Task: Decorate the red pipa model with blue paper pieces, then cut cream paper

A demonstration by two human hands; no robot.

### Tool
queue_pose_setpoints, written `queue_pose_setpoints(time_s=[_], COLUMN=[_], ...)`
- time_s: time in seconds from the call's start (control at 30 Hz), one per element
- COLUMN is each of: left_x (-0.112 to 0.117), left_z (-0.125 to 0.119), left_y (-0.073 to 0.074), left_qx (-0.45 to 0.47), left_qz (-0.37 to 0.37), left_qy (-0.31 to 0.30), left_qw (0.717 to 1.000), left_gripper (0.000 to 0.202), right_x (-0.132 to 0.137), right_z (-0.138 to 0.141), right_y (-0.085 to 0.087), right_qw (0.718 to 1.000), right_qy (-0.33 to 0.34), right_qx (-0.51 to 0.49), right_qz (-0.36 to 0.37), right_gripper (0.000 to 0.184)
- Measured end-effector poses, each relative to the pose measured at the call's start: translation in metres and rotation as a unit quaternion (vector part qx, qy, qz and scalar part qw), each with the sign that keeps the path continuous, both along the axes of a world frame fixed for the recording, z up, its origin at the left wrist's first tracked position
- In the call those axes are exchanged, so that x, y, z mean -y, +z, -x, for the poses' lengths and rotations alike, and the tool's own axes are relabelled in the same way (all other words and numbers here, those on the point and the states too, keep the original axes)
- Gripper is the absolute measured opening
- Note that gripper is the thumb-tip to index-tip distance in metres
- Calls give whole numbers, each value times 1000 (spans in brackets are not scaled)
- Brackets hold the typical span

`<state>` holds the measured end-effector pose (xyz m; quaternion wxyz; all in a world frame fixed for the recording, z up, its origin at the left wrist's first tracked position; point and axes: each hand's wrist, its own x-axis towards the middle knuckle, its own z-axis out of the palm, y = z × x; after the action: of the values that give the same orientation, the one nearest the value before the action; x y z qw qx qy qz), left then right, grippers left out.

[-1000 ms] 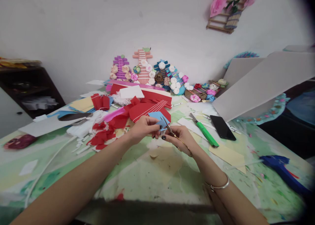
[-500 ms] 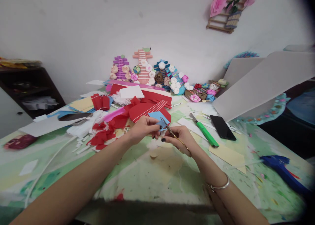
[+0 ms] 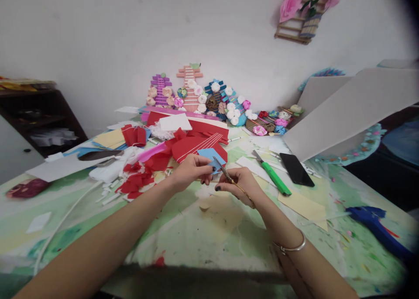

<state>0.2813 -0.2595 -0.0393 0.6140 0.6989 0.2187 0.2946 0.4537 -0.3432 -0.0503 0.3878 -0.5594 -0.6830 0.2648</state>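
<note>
Between the fingers of my left hand (image 3: 195, 170) is a small piece of blue paper (image 3: 213, 156), held up over the table. My right hand (image 3: 240, 184) is wrapped round a pair of scissors (image 3: 227, 175) with gold-coloured handles. The blades point up and to the left and lie at the right part of the blue paper. Just behind the paper rests a red guitar-shaped cutout (image 3: 186, 145) with white strings. Crumpled red paper scraps (image 3: 135, 176) lie to the left of my left hand.
A green craft knife (image 3: 276, 178) and a black phone (image 3: 297, 170) lie to the right. Farther right is a blue glue gun (image 3: 379, 229). Flower-decorated crafts (image 3: 191, 91) lean against the wall. A white cable (image 3: 63, 220) runs along the left of the table.
The scissor blades look closer together at the paper than before. Both hands stay in nearly the same place.
</note>
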Motion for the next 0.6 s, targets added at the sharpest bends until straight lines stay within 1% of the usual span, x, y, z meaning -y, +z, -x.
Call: queue_pose_setpoints(time_s=[0.17,0.33,0.47,0.6], left_x=[0,-2,-4,-4], left_z=[-1,-1,0,0], left_y=[0,0,-3,-3], left_qx=[2,-6,4,17], left_qz=[11,3,7,11], left_qy=[4,25,31,30], left_qw=[1000,1000,999,999], left_gripper=[17,22,22,21], right_x=[2,0,0,-1], right_z=[2,2,2,4], right_y=[2,1,-1,-2], right_qw=[1000,999,999,1000], right_qy=[-7,-35,-19,-17], right_qx=[12,-17,-43,-22], right_qz=[5,-2,-21,-9], right_gripper=[24,27,32,33])
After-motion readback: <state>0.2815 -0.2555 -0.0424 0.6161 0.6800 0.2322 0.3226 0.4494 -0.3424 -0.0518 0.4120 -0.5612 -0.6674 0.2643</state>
